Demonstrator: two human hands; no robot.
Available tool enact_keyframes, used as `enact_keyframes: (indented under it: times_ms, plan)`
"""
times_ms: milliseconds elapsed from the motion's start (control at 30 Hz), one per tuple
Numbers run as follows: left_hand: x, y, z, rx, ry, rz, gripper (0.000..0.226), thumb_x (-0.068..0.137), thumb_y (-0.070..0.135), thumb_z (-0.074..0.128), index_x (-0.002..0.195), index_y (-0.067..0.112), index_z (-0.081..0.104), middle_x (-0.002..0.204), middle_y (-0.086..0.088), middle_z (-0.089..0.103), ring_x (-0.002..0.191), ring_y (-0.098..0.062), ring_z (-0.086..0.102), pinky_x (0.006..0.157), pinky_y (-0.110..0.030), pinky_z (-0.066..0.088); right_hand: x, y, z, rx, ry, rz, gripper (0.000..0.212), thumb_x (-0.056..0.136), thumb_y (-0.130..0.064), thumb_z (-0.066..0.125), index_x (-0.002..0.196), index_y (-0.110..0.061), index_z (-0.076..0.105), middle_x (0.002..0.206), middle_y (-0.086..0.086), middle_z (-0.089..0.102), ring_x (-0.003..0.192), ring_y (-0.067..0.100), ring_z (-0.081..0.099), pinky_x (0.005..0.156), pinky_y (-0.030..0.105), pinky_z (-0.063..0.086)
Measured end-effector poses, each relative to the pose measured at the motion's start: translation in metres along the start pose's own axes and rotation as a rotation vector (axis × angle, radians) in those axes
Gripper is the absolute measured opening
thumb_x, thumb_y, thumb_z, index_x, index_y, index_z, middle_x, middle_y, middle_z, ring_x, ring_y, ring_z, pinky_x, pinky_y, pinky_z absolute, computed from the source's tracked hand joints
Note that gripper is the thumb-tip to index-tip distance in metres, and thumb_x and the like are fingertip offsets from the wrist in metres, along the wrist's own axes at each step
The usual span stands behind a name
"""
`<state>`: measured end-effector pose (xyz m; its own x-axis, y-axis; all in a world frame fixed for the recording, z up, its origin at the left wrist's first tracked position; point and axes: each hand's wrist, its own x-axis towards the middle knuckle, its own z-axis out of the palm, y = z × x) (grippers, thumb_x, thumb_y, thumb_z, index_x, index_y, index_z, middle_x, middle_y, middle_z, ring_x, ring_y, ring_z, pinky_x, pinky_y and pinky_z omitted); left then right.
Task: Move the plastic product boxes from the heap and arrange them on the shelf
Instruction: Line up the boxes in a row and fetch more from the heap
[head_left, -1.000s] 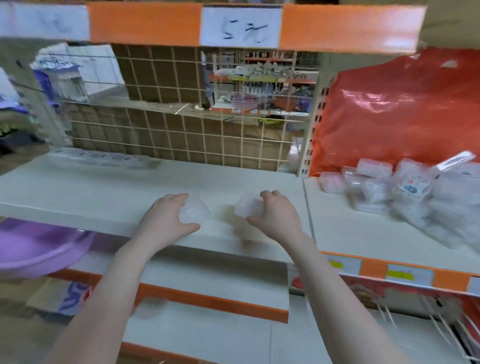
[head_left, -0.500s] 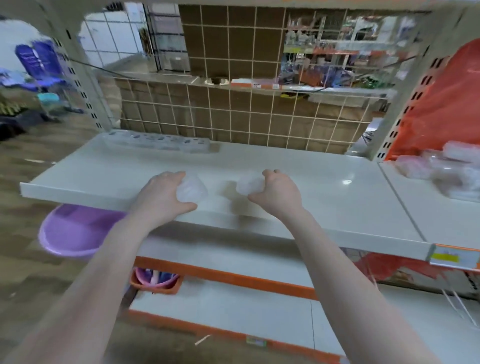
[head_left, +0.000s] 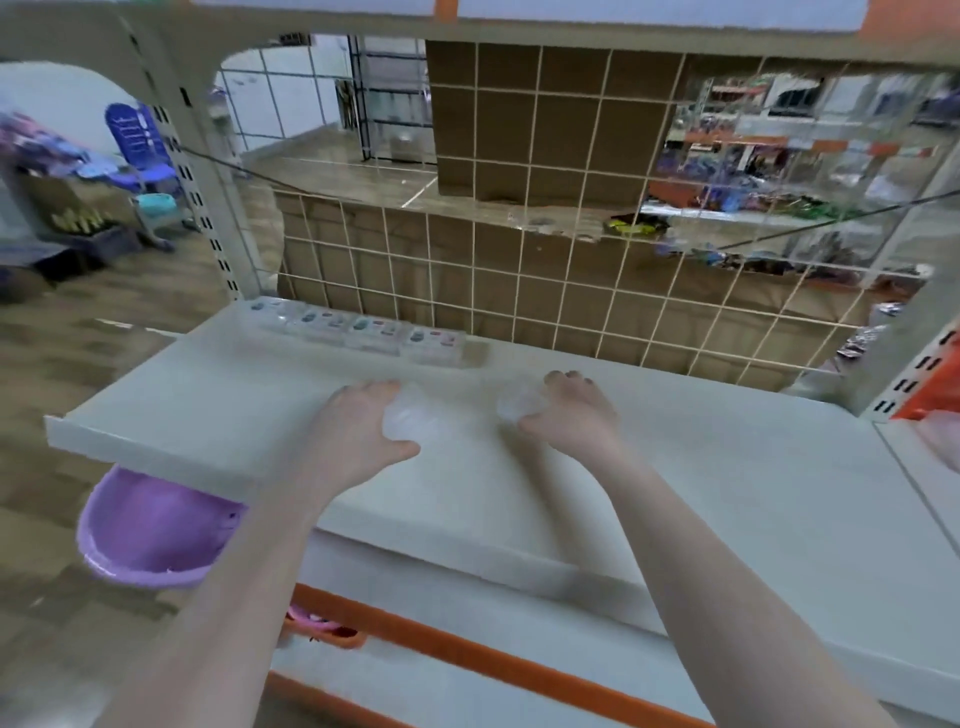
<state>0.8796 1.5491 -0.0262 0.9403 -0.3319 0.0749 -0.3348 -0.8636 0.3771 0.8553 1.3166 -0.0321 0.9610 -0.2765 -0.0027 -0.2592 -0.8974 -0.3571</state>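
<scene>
1. The step in hand looks like the carry to the shelf (head_left: 727, 493). The left hand (head_left: 353, 431) holds one clear plastic box (head_left: 408, 418), and the right hand (head_left: 571, 415) holds a second clear box (head_left: 517, 405). Both are over the middle of the shelf, nearer its front edge than its back.

2. On each hand the fingers are curled round its box, with the thumb under the near side. Whether the boxes touch the shelf surface or hang just above it cannot be told; the picture is blurred.

3. A row of placed boxes (head_left: 358, 330) already lies along the back edge, starting at the back left corner and ending short of the middle.

4. By my judgement the next move is a reach toward the back edge to set both boxes down just beside the right end of that row, lined up with it.

5. Room is generous. The shelf is bare from the row's right end to the right upright, and across the whole front half.

6. The wire grid (head_left: 571, 291) closes the back, so a box pushed there will stop. The front edge and left edge are open drops, with a purple basin (head_left: 150, 530) showing below the front left corner.
</scene>
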Motion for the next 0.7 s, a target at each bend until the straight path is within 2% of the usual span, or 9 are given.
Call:
enact_keyframes:
  times_ms: [100,200,333,567,700]
  plan:
    - [0.013,-0.004,0.0,0.0,-0.019,-0.021,0.079,0.074,0.031,0.077,0.141,0.01,0.04,0.138,-0.011,0.048,0.127,-0.028,0.043,0.105,-0.032,0.033,0.014,-0.004,0.003,0.013,-0.033,-0.011,0.042,0.08,-0.035,0.057,0.112,-0.008,0.052,0.113,0.009,0.054,0.11,0.027,0.051,0.082,0.033,0.044]
    - [0.025,-0.007,0.001,0.02,-0.03,-0.012,0.077,0.074,0.031,0.077,0.138,0.008,0.043,0.131,-0.013,0.052,0.122,-0.029,0.046,0.1,-0.032,0.036,0.028,-0.004,0.006,0.021,-0.06,-0.003,0.034,0.078,-0.026,0.057,0.108,-0.01,0.052,0.11,0.006,0.053,0.108,0.025,0.052,0.078,0.029,0.04]
    - [0.041,-0.018,-0.001,0.036,-0.058,0.006,0.077,0.073,0.035,0.075,0.138,0.012,0.043,0.131,-0.011,0.052,0.121,-0.028,0.047,0.097,-0.034,0.04,0.041,-0.008,0.006,0.054,-0.066,0.028,0.032,0.077,-0.025,0.061,0.104,-0.01,0.052,0.109,0.006,0.052,0.106,0.024,0.051,0.074,0.026,0.036]
    - [0.062,-0.028,-0.004,0.039,-0.098,0.046,0.08,0.071,0.038,0.075,0.14,0.015,0.04,0.13,-0.007,0.052,0.121,-0.025,0.047,0.095,-0.029,0.038,0.06,-0.022,0.0,-0.124,-0.16,0.002,0.046,0.071,-0.032,0.065,0.111,-0.016,0.05,0.11,0.002,0.051,0.104,0.023,0.051,0.077,0.025,0.034]
    - [0.068,-0.036,-0.006,0.041,-0.12,0.057,0.079,0.072,0.037,0.075,0.139,0.014,0.041,0.13,-0.007,0.052,0.12,-0.025,0.047,0.094,-0.028,0.037,0.07,-0.026,0.004,-0.153,-0.171,0.002,0.051,0.069,-0.027,0.063,0.118,-0.019,0.05,0.116,0.001,0.054,0.102,0.021,0.051,0.075,0.023,0.035]
